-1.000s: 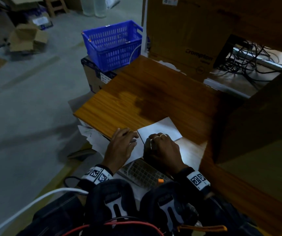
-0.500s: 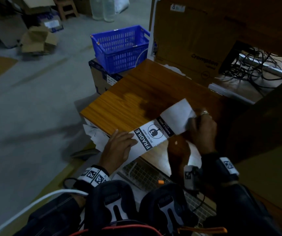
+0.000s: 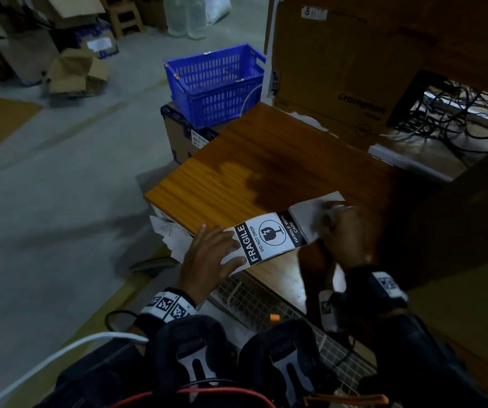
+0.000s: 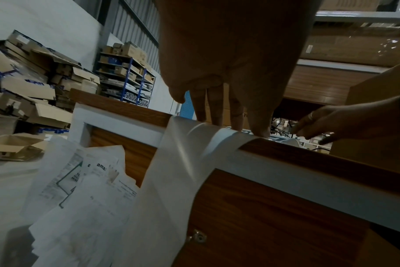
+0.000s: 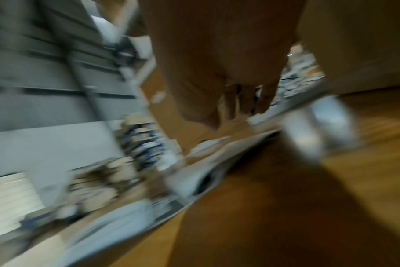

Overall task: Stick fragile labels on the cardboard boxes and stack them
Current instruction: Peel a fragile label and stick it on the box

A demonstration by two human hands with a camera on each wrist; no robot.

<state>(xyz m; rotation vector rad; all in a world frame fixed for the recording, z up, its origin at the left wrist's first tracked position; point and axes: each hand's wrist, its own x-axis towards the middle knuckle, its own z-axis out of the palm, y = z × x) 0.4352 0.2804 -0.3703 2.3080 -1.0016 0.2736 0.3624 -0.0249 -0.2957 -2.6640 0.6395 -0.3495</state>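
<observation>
The left hand (image 3: 207, 254) lies flat with straight, spread fingers pressing the near end of the label strip (image 3: 269, 237) against the table (image 3: 254, 160) edge; in the left wrist view the fingertips (image 4: 260, 130) sit on the paper where it curls over the white edge band. The right hand (image 3: 343, 231) holds the strip's far end above the tabletop, but blur hides whether its fingers pinch it. The strip is thin white paper, one printed panel reading FRAGILE, a blank panel beyond. The table is glossy wood-grain. Loose papers (image 4: 84, 189) hang below its edge. A blue slotted plastic crate (image 3: 216, 83) sits on a cardboard box (image 3: 178, 136).
</observation>
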